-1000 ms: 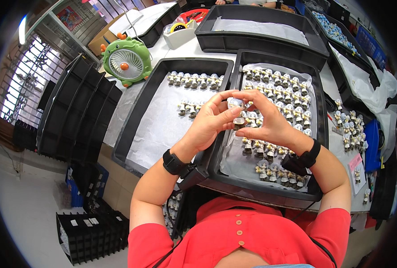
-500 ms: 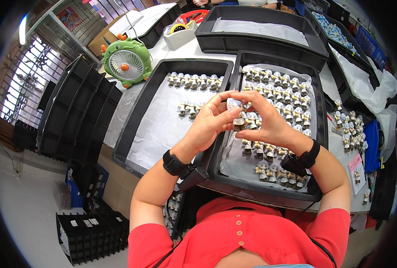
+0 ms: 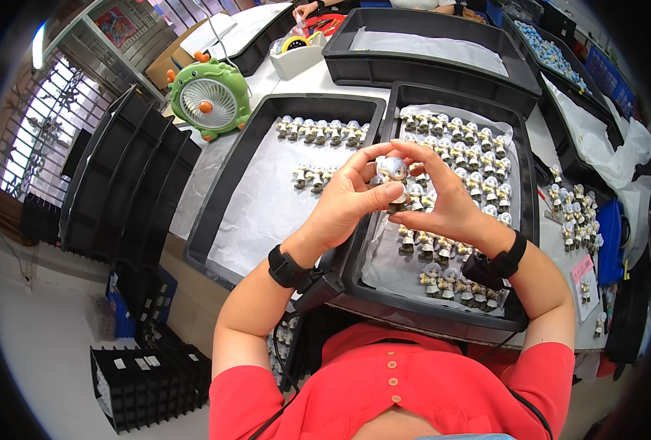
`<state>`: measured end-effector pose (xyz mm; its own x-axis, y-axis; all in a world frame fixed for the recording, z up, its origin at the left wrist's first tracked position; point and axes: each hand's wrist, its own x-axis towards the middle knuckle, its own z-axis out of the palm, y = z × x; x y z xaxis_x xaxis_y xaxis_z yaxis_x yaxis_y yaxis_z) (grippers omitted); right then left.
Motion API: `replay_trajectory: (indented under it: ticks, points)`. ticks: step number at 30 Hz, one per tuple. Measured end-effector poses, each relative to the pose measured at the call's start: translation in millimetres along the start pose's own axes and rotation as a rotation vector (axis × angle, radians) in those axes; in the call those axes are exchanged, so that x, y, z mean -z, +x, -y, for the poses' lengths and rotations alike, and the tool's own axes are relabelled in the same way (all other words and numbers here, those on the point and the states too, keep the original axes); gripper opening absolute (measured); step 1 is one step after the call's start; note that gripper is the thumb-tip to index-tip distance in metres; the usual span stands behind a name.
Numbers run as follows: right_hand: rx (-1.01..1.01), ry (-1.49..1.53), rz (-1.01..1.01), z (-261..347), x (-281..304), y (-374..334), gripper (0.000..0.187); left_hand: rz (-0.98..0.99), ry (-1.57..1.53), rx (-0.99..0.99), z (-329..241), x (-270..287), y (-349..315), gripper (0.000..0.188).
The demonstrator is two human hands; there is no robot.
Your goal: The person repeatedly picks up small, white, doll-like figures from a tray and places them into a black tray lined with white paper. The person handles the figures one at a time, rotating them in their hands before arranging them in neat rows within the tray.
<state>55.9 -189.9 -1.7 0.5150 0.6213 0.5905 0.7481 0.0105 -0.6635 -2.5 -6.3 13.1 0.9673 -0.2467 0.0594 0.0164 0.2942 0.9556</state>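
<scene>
Between my two hands is a small figurine (image 3: pixel 391 170) with silvery hair and a white and dark outfit, held above the right tray. My left hand (image 3: pixel 346 204) pinches it from the side, with the thumb across its body and the fingers behind. My right hand (image 3: pixel 449 192) curves round the other side, fingertips by the head and thumb near the feet. Below is a black tray (image 3: pixel 520 220) lined with white paper and filled with rows of similar figurines (image 3: pixel 476 158). The left black tray (image 3: pixel 219 183) has two short rows of them (image 3: pixel 324 132) on its paper.
A green animal-shaped fan (image 3: pixel 207 99) stands at the far left of the table, beside a white tape dispenser (image 3: pixel 298 60). Another black tray (image 3: pixel 428 70) sits at the back. Loose figurines (image 3: pixel 578 216) and a blue container (image 3: pixel 613 238) lie at right. A co-worker's hand (image 3: pixel 306 10) shows at the top.
The figurine has turned and tilted in my fingers, and its face now points to the right. The co-worker's hand at the top has moved left toward the tape dispenser.
</scene>
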Motion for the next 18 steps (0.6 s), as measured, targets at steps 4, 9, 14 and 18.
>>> replay_trajectory:
  ticks: [4, 9, 14, 18]
  points:
    - [0.010, -0.003, -0.004, 1.2, 0.0, 1.1, 0.082, -0.006, -0.003, 0.005, -1.6, -0.9, -0.5, 0.058]
    - [0.040, -0.020, 0.004, 4.1, 1.3, 4.0, 0.077, 0.000, 0.003, -0.025, 3.0, 1.4, 1.2, 0.054]
    - [0.040, -0.024, -0.003, 4.5, 1.3, 3.8, 0.075, 0.004, 0.006, -0.028, 2.9, 1.7, 1.6, 0.053]
    - [0.043, -0.017, -0.010, 4.0, 0.5, 3.8, 0.075, 0.011, -0.002, -0.033, 4.4, 2.7, 2.3, 0.054]
